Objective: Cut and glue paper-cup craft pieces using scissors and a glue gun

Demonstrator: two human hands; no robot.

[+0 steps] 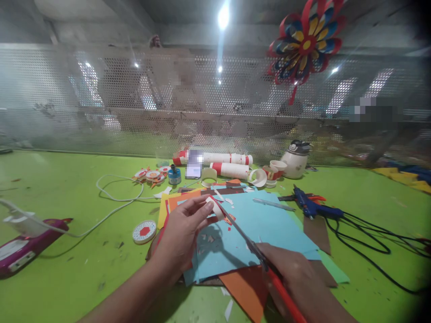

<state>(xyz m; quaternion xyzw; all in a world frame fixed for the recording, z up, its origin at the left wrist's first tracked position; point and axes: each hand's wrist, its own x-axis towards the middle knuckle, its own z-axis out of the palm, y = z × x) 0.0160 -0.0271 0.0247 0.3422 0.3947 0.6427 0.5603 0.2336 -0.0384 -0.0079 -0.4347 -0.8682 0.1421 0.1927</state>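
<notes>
Pinched in the fingers of my left hand (182,231) is a small curved piece of white paper cup (218,212) with a red edge. My right hand (298,276) is closed around red-handled scissors (247,241). Their blades point up and left, with the tips at the cup piece; whether they touch it I cannot tell. Beneath both hands lies a stack of coloured paper with a light blue sheet (283,233) on top. Small white and red scraps are scattered over this sheet, and a silver pen (273,204) rests near its far edge.
Stacked paper cups (230,170), a phone (193,166), a blue-lidded jar (174,176) and a white pot (295,160) stand along the back. A blue glue gun (306,204) with black cords lies right. A purple power strip (33,244) and white cable occupy the left.
</notes>
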